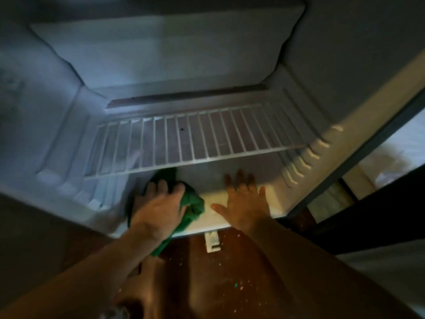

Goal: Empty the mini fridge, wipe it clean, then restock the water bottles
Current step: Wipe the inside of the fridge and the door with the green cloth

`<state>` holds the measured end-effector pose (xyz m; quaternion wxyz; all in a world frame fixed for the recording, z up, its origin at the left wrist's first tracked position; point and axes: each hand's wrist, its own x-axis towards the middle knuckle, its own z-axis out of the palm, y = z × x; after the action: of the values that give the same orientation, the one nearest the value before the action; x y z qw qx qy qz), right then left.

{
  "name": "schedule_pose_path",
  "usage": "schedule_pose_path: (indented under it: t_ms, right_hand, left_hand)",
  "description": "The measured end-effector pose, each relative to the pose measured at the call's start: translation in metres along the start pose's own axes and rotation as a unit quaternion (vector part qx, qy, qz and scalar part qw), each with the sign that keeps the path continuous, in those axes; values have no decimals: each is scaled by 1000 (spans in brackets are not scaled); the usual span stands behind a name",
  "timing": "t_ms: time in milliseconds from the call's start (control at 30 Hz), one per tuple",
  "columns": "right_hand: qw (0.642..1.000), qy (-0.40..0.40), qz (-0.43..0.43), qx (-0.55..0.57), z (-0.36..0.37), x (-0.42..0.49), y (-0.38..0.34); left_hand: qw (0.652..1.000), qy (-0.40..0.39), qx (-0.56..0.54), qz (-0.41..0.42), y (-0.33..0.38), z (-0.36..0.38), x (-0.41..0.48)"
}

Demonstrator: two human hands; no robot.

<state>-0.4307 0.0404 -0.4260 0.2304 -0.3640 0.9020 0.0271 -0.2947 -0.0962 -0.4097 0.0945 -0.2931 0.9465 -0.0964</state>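
The mini fridge (57,125) stands open in front of me, its white inside dimly lit and holding no bottles. A white wire shelf (195,139) spans the lower part. My left hand (158,206) presses a crumpled green cloth (192,206) onto the fridge floor just below the shelf's front edge. Flat on the fridge's front lip (220,199) rests my right hand (243,199), fingers spread, holding nothing. No water bottles are in view.
The fridge door (377,139) is swung open on the right, its edge running diagonally. A small white hinge foot (212,241) sticks out under the fridge onto a brown speckled floor (207,272). A dark cabinet side is at the left.
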Motion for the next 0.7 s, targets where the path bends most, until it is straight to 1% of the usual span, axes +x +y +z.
schedule_pose_path:
  t_ms: [67,133,167,233,267,300,333,367,400,433,467,500,533,567,600,633,667,700]
  right_hand:
    - [1000,-5,1,-2,-2,-1,-2]
    - [1000,-11,3,-2,-4,-1,-3]
    - [1000,-12,1,0,-6,-1,-3]
    - [1000,-9,-2,5,-5,-3,-2]
    - [1000,-8,-1,5,-3,-3,-1]
    - [1000,-6,-1,5,-1,-2,0]
    - [1000,-4,-2,6,0,-2,1]
    - [1000,-4,-4,2,2,-2,1]
    - [1000,-6,-4,-6,3,-2,3]
    - [1000,-6,-8,-7,5,-2,4]
    - [1000,-4,-13,0,6,-1,4]
    - [1000,-5,-12,9,4,0,6]
    - [1000,-7,-15,13,1,1,8]
    - [1000,-9,-29,7,-5,0,11]
    - [999,0,-37,15,-13,-3,11]
    - [998,20,-39,36,-20,-8,10]
    - [996,52,-21,68,-26,-14,7]
    - [989,102,15,111,-27,-18,7]
  left_hand:
    - [998,11,-17,51,3,0,-26]
    - [997,-32,-28,58,-5,4,-19]
    - [997,-45,-50,43,-6,4,-7]
    - [995,33,-95,9,-7,3,16]
    - [985,53,-164,-17,-10,10,31]
    - [955,44,-287,-58,-6,10,43]
    - [882,-8,-458,-109,-5,17,63]
    - [792,-76,-585,-158,-4,27,86]
    - [746,-126,-629,-181,-7,52,114]
    - [754,-164,-613,-170,-12,84,138]
    - [805,-156,-552,-153,-15,99,148]
    - [879,-123,-447,-114,-16,105,139]
    - [936,-67,-337,-78,-9,89,119]
    - [969,20,-240,-48,6,57,89]
    - [981,77,-179,-14,20,35,64]
    - [983,91,-161,22,37,10,38]
    - [983,71,-165,45,50,-4,24]
    - [976,27,-209,54,61,-15,19]
